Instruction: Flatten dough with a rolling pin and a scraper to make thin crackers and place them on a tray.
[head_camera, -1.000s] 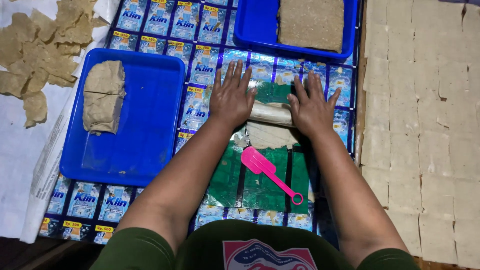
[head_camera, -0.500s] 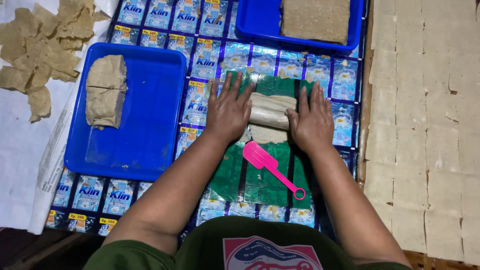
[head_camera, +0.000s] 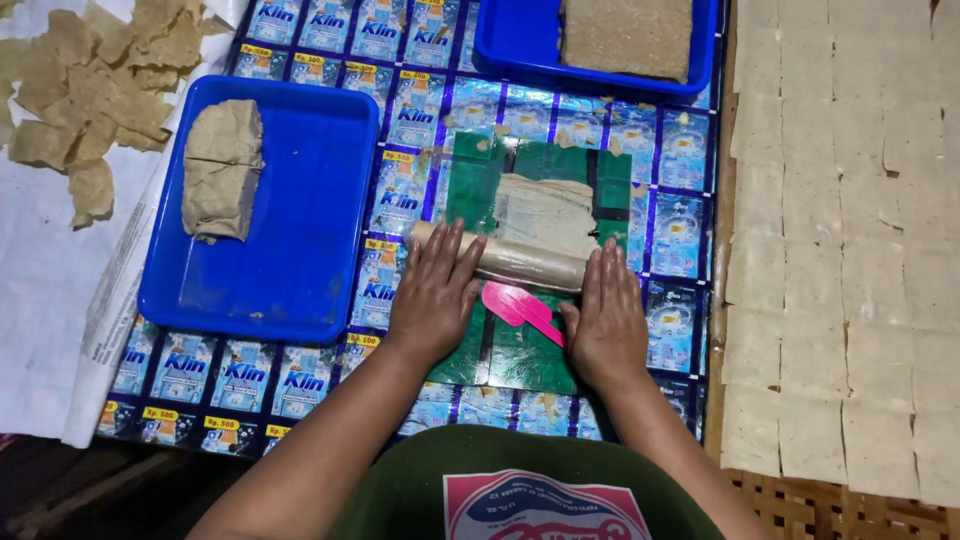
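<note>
Roller pulled nearer (smooth cylinder); left hand, right hand flat, open, thin dough sheet exposed.

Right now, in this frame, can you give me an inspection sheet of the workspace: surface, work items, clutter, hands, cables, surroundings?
Surface: glossy blue printed plastic sheet with a green plastic mat on it.
Work items: pale cylindrical rolling pin lying across thin flattened beige dough; pink plastic scraper beside it on the mat.
Clutter: blue rectangular tray holding a grey-beige dough block; second blue tray with a brown slab.
Hands: left hand and right hand, palms down on the pin.
Cables: nothing seen.
Surroundings: torn beige dough scraps on white paper; cut pale square sheets on a woven rack.
</note>
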